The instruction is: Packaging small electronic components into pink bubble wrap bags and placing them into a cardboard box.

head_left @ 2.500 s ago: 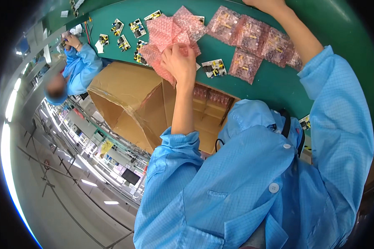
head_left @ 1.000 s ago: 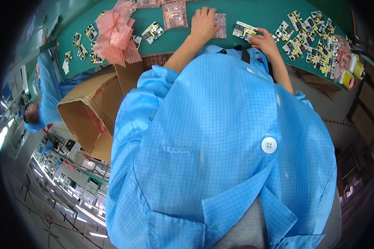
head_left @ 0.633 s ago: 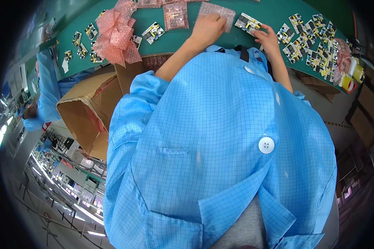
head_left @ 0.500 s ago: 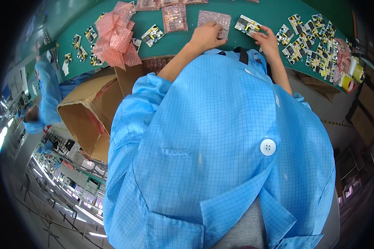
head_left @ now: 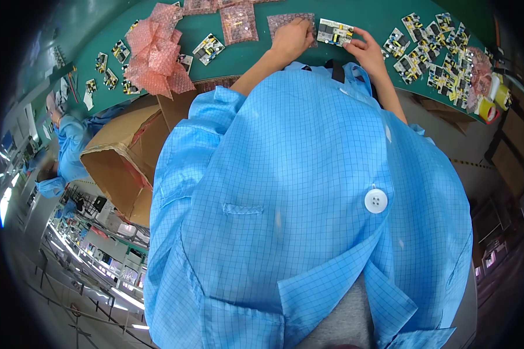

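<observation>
A flat, clear pinkish bubble-wrap bag [head_left: 278, 23] lies on the green table, partly covered by my left hand [head_left: 293, 42]. The fingers of that hand are curled closed at the bag's right edge; their tips are partly hidden. My right hand [head_left: 367, 51] pinches the right end of a white circuit board [head_left: 334, 32] with black and yellow parts. The board is held level just right of the bag, with a narrow gap between them. Another bubble-wrap bag [head_left: 239, 24] with a board inside lies to the left, and a loose circuit board [head_left: 208, 49] lies farther left.
Pink bubble-wrap bags [head_left: 154, 52] are heaped at the left of the green table [head_left: 247, 58]. Many loose boards [head_left: 434, 52] cover the right side, near yellow tape rolls [head_left: 488, 109]. A cardboard box [head_left: 119, 157] stands below the table's left edge. A co-worker's blue sleeve [head_left: 71, 145] shows far left.
My right hand has brought the circuit board left, closer to the bag, and turned it more level. My left hand stays on the bag. The whole view has shifted slightly.
</observation>
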Demonstrator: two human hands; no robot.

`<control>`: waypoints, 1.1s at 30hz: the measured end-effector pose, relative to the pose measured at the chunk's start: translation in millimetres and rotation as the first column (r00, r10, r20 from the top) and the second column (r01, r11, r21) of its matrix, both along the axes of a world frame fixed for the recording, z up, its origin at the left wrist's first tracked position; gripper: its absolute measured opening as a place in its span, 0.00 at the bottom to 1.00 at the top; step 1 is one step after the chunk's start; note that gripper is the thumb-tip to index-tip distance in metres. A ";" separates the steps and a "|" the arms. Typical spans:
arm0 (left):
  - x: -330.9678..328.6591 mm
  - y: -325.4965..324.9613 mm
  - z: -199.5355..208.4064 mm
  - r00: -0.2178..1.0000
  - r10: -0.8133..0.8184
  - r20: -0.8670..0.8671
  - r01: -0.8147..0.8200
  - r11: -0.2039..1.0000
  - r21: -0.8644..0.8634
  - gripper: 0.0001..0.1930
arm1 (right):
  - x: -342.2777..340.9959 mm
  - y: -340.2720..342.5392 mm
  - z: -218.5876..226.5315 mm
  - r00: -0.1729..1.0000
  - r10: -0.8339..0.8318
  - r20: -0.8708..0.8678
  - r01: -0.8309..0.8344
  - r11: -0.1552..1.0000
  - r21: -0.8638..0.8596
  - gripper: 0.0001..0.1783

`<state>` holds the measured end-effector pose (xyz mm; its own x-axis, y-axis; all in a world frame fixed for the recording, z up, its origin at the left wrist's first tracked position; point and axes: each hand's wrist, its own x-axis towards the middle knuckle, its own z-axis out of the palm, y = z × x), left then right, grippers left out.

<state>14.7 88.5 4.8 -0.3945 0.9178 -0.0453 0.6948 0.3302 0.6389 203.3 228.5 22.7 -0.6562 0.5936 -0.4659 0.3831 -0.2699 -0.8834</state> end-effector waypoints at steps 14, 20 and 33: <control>-3.6 -13.2 0.6 0.960 0.052 0.275 -0.126 0.957 0.260 0.07 | -12.0 8.0 -2.4 0.987 0.132 0.088 -0.138 0.988 0.070 0.31; -3.5 -14.7 6.1 0.930 0.012 0.368 -0.131 0.944 0.302 0.07 | -17.3 5.2 16.3 0.977 0.180 0.110 -0.192 0.976 0.107 0.30; -1.8 -11.0 9.1 0.962 0.006 0.273 -0.106 0.929 0.355 0.06 | -19.0 13.1 13.3 0.964 0.178 0.199 -0.211 0.965 0.156 0.29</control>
